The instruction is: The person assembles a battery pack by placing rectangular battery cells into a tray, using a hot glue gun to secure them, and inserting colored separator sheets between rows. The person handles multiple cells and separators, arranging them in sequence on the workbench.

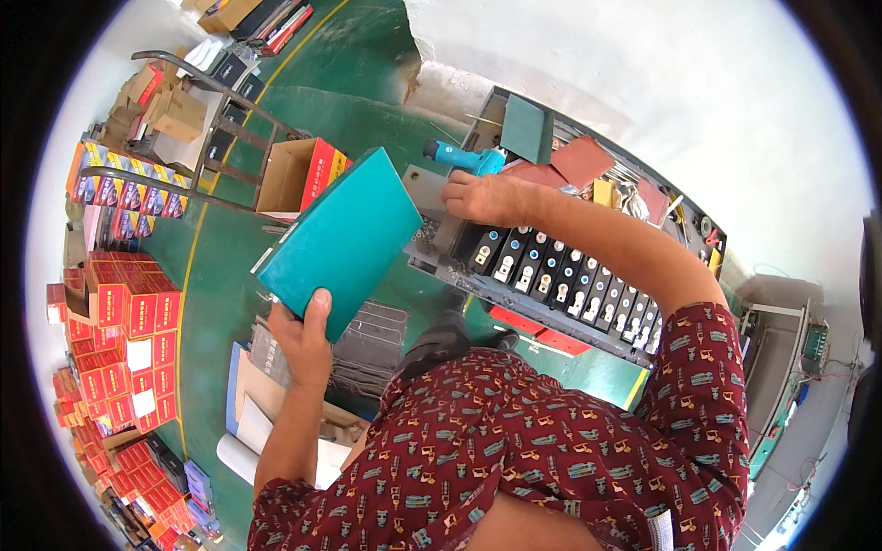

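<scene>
My left hand [308,338] grips a flat teal rectangular panel or case [344,241] by its near edge. The thumb lies on top and the other fingers are hidden beneath. The piece is tilted and held in the air over the green floor. My right hand [480,197] is closed with its fingertips together, above the left end of a grey workbench [496,289]. Whatever it pinches, if anything, is too small or hidden to make out. Just beyond it lies a teal and black power tool [462,157]. Near its wrist stand several black battery-like blocks [542,271] with metal terminals.
A dark green panel [525,129], brown sheets [582,161] and hand tools lie at the bench's back. An open cardboard box [287,176] sits by a metal trolley [220,129] on the left. Stacked red boxes [152,308] line the far left, and dark panels [367,344] lie below my left hand.
</scene>
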Demonstrator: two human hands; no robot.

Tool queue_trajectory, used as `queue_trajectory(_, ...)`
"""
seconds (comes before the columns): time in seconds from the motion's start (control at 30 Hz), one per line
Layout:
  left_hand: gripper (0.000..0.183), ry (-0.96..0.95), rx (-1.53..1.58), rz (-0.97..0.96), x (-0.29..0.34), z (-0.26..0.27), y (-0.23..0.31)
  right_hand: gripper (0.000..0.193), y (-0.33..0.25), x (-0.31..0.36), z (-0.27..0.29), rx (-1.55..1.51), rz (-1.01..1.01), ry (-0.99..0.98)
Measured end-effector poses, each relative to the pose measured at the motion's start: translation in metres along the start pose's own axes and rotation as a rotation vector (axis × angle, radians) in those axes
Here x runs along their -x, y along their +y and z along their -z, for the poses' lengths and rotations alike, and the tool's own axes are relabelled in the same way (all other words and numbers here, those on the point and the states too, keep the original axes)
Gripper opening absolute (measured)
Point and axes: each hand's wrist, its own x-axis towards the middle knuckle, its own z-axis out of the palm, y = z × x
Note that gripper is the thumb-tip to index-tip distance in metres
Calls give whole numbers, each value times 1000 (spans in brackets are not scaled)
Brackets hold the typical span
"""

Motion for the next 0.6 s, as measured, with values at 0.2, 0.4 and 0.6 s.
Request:
queue_trajectory(0.2, 42, -60, -7, -28, 7, -2, 7, 49, -9, 5, -3, 90, -205, 157)
queue_trajectory(0.4, 35, -224, 30, -22, 21, -31, -4, 70, -19, 11, 2, 175, -486, 333)
queue_trajectory(0.6, 30, -301, 27, -95, 23, -54, -4, 92, -22, 13, -2, -179, -990, 53)
